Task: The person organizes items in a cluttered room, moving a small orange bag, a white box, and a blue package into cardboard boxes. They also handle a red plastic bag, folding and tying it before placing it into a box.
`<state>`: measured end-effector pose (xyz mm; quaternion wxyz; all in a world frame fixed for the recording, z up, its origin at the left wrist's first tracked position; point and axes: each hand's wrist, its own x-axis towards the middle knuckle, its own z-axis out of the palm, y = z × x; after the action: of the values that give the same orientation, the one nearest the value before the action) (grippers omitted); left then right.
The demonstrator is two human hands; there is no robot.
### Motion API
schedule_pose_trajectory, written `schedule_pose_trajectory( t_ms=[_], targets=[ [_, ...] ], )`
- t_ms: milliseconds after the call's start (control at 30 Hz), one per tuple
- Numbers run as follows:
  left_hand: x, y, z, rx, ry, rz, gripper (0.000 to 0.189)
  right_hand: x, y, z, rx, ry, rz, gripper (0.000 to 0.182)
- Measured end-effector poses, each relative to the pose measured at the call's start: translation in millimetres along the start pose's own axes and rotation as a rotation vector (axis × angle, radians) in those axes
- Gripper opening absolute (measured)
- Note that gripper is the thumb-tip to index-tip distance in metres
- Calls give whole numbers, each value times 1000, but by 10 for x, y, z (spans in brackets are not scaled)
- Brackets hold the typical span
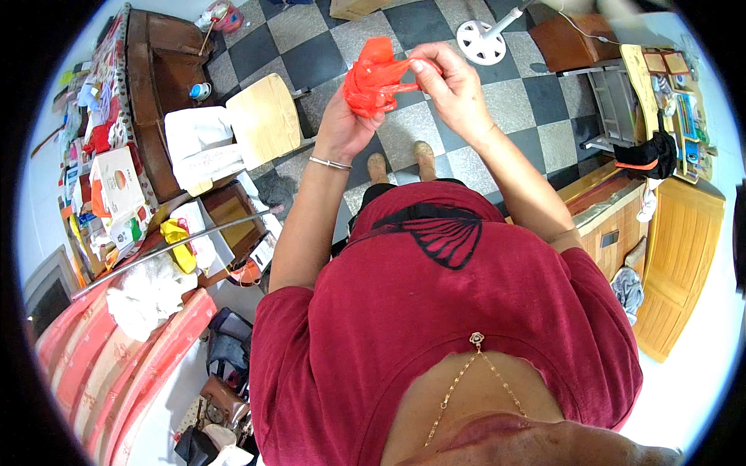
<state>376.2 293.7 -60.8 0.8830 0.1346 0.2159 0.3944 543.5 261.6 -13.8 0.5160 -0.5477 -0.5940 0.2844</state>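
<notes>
A crumpled red plastic bag [373,81] is held up in front of me, above the checkered floor. My left hand [345,125] holds its bunched body from below, with most of the fingers hidden behind the plastic. A thin bracelet is on that wrist. My right hand [451,87] pinches a stretched end of the bag between thumb and fingers, so strands of red plastic run between the two hands. Whether anything is inside the bag cannot be told.
A wooden chair [265,119] with a white bag on it stands at the left, near a cluttered table [137,140]. Ahead is a white round stand base [481,43] on the floor. Wooden furniture [682,262] and a loaded shelf line the right.
</notes>
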Motion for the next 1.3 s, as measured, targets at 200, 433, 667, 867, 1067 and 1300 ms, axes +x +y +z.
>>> schedule_pose_trajectory(
  t_ms=[200, 433, 667, 867, 1067, 1300],
  targets=[
    [-100, -18, 59, 320, 14, 122, 23, 186, -55, -9, 208, -197, 292, 15],
    [-72, 12, 116, 294, -39, 304, 25, -30, 194, 172, 779, -546, 924, 10],
    [30, -20, 4, 355, 398, 389, 23, -303, 199, 379, 565, -274, 718, 10],
    [213, -122, -254, 1067, 538, 669, 20, -327, -7, 363, -238, -221, -82, 13],
    [-52, -212, 25, 1549, 395, 718, 28, -176, 142, 226, 373, -134, 387, 11],
    [-74, -196, 47, 991, 244, 333, 34, -74, 225, 84, 608, -133, 537, 22]
  ],
)
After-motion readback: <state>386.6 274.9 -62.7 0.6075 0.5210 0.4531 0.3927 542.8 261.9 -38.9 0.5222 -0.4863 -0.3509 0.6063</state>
